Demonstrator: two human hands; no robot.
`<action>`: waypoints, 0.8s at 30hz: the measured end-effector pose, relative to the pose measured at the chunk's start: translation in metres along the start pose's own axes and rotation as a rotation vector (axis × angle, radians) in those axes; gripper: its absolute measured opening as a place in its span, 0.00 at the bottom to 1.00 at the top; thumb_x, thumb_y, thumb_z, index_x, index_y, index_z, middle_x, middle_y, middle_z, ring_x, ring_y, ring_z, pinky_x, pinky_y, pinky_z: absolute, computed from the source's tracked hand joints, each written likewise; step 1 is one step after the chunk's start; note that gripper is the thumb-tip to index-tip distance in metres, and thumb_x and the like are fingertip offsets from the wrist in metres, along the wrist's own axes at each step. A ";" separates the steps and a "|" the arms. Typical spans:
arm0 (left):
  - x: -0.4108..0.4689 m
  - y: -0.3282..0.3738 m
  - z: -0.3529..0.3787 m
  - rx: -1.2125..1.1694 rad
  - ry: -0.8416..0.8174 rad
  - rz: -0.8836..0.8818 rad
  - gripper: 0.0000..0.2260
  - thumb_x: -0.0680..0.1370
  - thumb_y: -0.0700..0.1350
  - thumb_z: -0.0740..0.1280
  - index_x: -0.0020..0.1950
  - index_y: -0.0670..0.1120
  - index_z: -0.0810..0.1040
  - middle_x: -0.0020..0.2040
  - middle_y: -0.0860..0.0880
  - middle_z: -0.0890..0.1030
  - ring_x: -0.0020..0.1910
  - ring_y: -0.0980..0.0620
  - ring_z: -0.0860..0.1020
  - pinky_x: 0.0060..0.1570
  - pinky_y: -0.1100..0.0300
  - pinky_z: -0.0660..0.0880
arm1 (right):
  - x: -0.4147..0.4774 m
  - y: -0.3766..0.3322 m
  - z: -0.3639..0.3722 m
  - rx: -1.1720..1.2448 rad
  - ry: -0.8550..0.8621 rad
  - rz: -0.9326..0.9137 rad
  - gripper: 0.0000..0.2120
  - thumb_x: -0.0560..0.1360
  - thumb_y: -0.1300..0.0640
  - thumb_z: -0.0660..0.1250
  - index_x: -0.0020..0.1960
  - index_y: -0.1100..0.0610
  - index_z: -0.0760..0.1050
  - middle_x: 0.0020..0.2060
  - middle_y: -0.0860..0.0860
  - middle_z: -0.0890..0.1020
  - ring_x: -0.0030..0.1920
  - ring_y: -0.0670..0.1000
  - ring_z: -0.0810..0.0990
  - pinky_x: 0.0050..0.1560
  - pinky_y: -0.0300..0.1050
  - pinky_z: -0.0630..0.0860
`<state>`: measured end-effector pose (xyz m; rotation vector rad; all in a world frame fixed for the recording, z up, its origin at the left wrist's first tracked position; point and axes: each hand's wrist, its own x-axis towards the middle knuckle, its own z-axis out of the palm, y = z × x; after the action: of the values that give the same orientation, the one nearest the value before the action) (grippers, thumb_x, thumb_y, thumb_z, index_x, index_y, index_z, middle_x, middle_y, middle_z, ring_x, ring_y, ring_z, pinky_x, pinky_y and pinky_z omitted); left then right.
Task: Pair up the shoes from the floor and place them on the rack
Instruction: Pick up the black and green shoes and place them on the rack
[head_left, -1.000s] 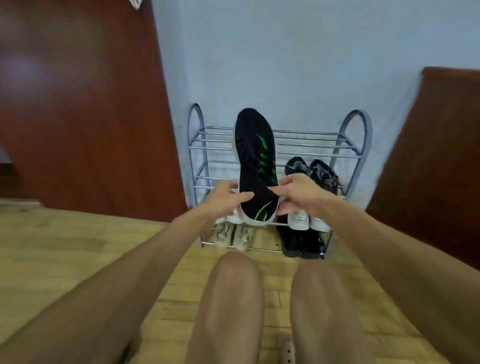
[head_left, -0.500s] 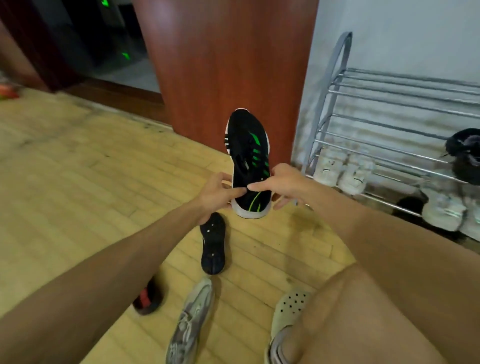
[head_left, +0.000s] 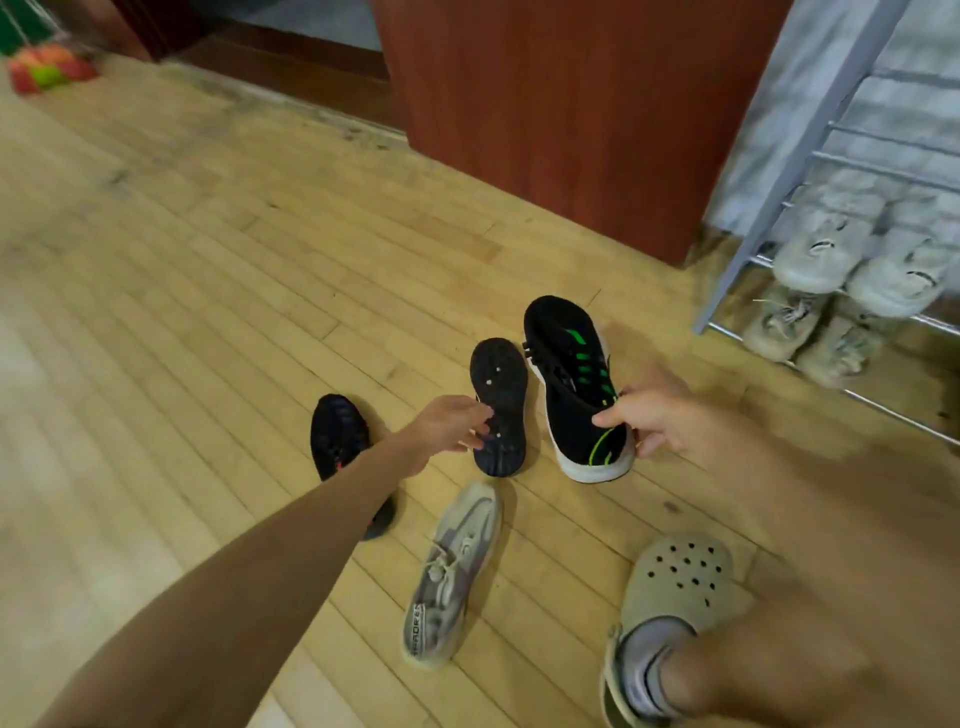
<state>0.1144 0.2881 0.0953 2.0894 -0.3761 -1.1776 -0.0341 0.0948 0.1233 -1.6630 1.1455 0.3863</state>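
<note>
My right hand grips the heel end of a black sneaker with green stripes and holds it low over the wooden floor. Just left of it, a matching black shoe lies sole up on the floor. My left hand reaches to that shoe with fingers spread, the fingertips at its left edge. A black shoe with red lies further left, partly under my left forearm. A grey lace-up sneaker lies nearer to me. The metal shoe rack stands at the right.
Pale sneakers sit on the rack's lower shelves, with more beneath. A red-brown wooden panel stands behind the shoes. My foot wears a beige clog at bottom right. A colourful object lies far left.
My view swung from the rack down to the floor. The green-striped sneaker came down from in front of the rack. My left hand let go of it and moved to the sole-up shoe.
</note>
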 end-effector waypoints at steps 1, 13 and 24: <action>0.009 -0.014 0.002 0.022 0.007 -0.030 0.12 0.79 0.49 0.63 0.59 0.44 0.78 0.56 0.45 0.81 0.51 0.49 0.80 0.56 0.55 0.76 | 0.010 0.008 0.005 0.014 0.003 0.032 0.22 0.72 0.62 0.72 0.65 0.63 0.73 0.61 0.59 0.79 0.55 0.60 0.79 0.36 0.46 0.77; 0.105 -0.081 0.044 -0.048 0.182 -0.415 0.26 0.78 0.55 0.62 0.72 0.46 0.63 0.66 0.46 0.69 0.65 0.43 0.72 0.61 0.53 0.70 | 0.086 0.099 0.020 0.159 0.039 0.287 0.19 0.70 0.60 0.75 0.58 0.62 0.75 0.54 0.59 0.80 0.52 0.61 0.81 0.48 0.54 0.82; 0.118 -0.075 0.066 -0.267 0.233 -0.400 0.17 0.71 0.47 0.74 0.54 0.37 0.80 0.48 0.43 0.82 0.46 0.48 0.79 0.47 0.56 0.76 | 0.082 0.096 0.036 0.253 -0.171 0.320 0.30 0.72 0.55 0.73 0.70 0.61 0.68 0.65 0.58 0.73 0.57 0.59 0.78 0.34 0.45 0.76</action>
<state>0.1173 0.2480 -0.0543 2.0854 0.3071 -1.1126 -0.0633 0.0840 -0.0039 -1.2062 1.2760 0.5500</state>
